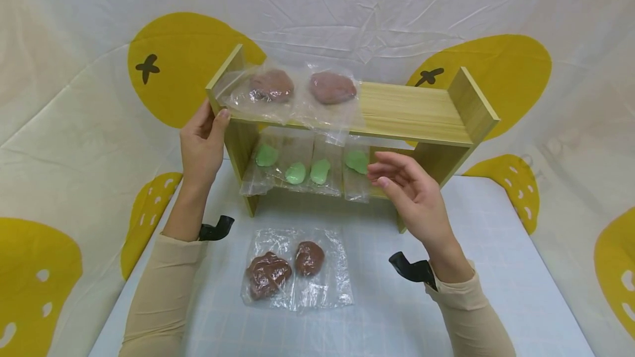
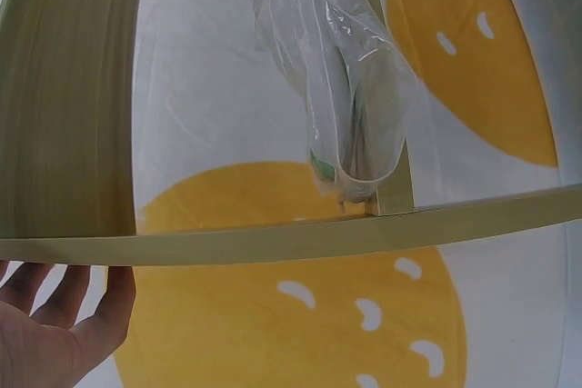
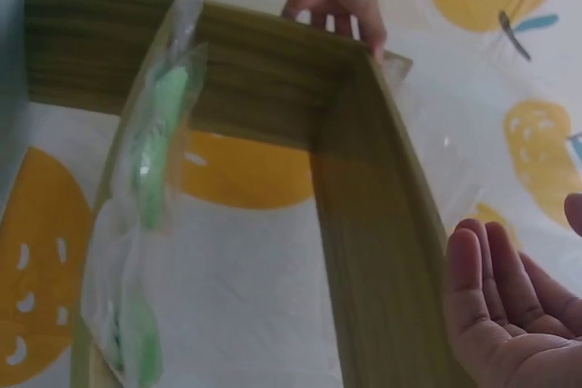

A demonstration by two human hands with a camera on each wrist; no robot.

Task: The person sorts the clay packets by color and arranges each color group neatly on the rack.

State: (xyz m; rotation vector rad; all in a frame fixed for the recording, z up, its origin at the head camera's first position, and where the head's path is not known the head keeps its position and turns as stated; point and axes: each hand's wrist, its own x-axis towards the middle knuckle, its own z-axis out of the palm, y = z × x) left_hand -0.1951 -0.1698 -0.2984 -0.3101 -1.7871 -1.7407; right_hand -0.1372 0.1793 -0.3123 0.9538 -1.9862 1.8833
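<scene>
My left hand [image 1: 202, 145] grips the left end of a two-tier wooden shelf [image 1: 412, 112], its thumb on the front edge. In the left wrist view its fingers [image 2: 114, 311] touch the side board. On the top tier lie two clear bags, each with a brownish-pink lump [image 1: 332, 88]. Several bags with green lumps [image 1: 320, 171] lie along the lower tier and hang over its front. My right hand [image 1: 414, 197] is held in front of the shelf by the rightmost green lump [image 1: 356, 161]. Its fingers are loosely bent, with nothing in them.
On the white table [image 1: 377, 324], in front of the shelf, lie clear bags with two dark brown lumps [image 1: 310, 259]. A pale cloth with yellow patterns [image 1: 188, 65] hangs behind and around the table. Both sleeves have a black wrist piece [image 1: 413, 269] beside them.
</scene>
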